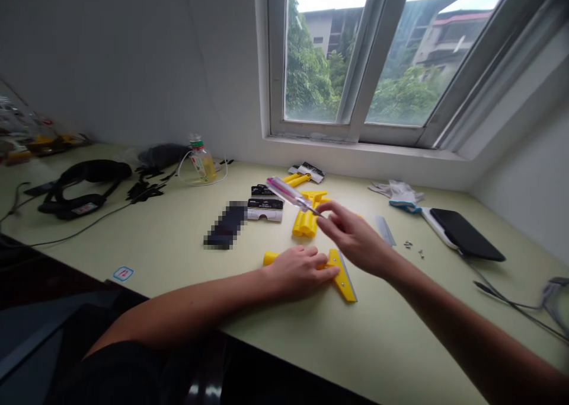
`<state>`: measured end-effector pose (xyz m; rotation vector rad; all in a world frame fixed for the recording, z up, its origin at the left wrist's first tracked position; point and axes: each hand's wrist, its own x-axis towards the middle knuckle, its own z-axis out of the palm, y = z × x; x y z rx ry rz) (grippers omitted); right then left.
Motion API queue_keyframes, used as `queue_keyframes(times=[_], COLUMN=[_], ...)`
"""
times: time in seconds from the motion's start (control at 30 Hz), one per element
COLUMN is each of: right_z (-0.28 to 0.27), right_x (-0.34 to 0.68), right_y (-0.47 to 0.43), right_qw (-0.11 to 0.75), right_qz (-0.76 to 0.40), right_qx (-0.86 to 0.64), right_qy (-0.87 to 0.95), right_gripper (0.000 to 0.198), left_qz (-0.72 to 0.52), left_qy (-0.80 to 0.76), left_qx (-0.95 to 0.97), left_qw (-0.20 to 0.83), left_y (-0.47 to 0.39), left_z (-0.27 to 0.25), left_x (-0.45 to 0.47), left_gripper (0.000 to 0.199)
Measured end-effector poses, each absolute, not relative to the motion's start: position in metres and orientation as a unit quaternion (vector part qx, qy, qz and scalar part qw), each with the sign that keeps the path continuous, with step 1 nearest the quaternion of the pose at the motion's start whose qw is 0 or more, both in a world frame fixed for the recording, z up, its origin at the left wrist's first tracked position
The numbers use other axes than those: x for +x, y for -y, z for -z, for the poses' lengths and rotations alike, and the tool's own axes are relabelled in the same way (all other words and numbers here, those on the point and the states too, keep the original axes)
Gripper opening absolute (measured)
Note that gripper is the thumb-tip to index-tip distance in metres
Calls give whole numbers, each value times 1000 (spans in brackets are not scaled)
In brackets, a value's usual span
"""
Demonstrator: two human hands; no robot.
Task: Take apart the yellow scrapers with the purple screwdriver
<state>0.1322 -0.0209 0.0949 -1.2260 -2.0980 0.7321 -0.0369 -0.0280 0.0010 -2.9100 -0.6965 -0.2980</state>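
My left hand (297,271) lies closed over the handle of a yellow scraper (343,279), which rests flat on the table with its metal blade edge to the right. Screws show on the scraper's head. Above and to the right, my right hand (349,234) pinches the metal shaft end of a screwdriver (288,193), whose clear and pink handle points up to the left. Behind my hands lie more yellow scrapers (306,222), partly hidden by the screwdriver. A loose blade (384,230) and several small screws (408,245) lie beyond my right wrist.
Black-and-white packages (265,210) and a blurred-out dark phone-like object (226,226) lie left of the scrapers. A bottle (203,163), a black headset (84,188) and cables are farther left. Gloves (397,193) and a black-topped flat device (466,233) lie right. The window wall bounds the back.
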Motion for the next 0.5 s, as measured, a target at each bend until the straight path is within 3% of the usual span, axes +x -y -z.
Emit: queue_keyframes(times=[0.13,0.23,0.33,0.5], right_z=[-106,-118,-126,-118], right_x=[174,190,197,205], right_y=[26,32,41,62], right_qw=[459,515,481,303], right_qz=[-405,-441,-486,-422], right_qx=[-371,-346,-339,-347], right_qy=[699,649,647,781], right_gripper=[33,28,40,39], left_qz=[88,86,83,95], left_qy=[230,228,233,237], left_qx=[-965,-966,-965,-964], left_qw=[90,91,88,77], left_y=[27,27,28,29], left_z=[-6,-7,-7,-5], left_x=[-37,-35,-36,-35], left_gripper=[38,37,37,36])
